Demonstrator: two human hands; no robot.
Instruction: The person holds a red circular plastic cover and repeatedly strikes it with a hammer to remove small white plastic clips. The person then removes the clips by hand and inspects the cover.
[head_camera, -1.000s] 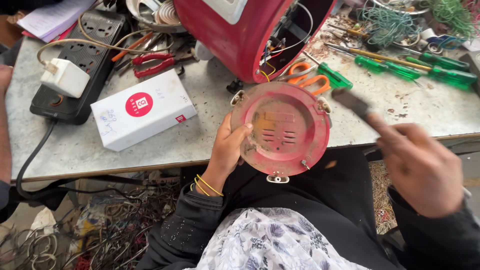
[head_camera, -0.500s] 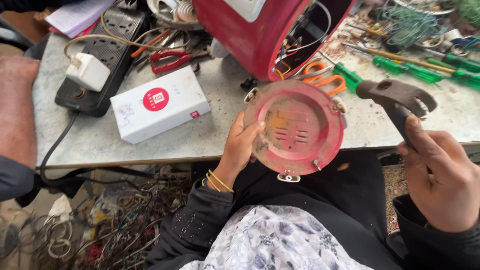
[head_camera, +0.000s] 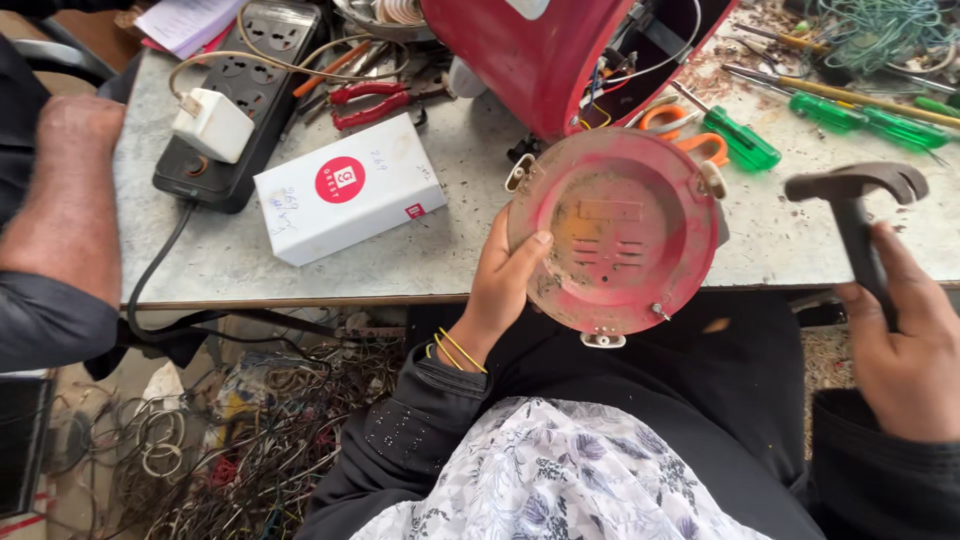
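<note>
My left hand (head_camera: 500, 290) grips the left edge of a round, dusty red plate (head_camera: 615, 235) with slots and small tabs, held above my lap at the table's front edge. My right hand (head_camera: 905, 345) holds a dark claw hammer (head_camera: 850, 195) by its handle, head up, to the right of the plate and apart from it. Behind the plate on the table stands a large red appliance body (head_camera: 545, 50), open with wires showing inside.
A white box with a red circle (head_camera: 350, 190), a black power strip with a white plug (head_camera: 235, 100), red pliers (head_camera: 370, 100), green screwdrivers (head_camera: 850, 110) and orange-handled scissors (head_camera: 690, 130) lie on the grey table (head_camera: 450, 250). Another person's arm (head_camera: 60, 200) rests at left. Tangled wire covers the floor.
My right hand has brought the hammer up and drawn it out to the right, head now upright. The red plate stays in my left hand, tilted slightly more toward me.
</note>
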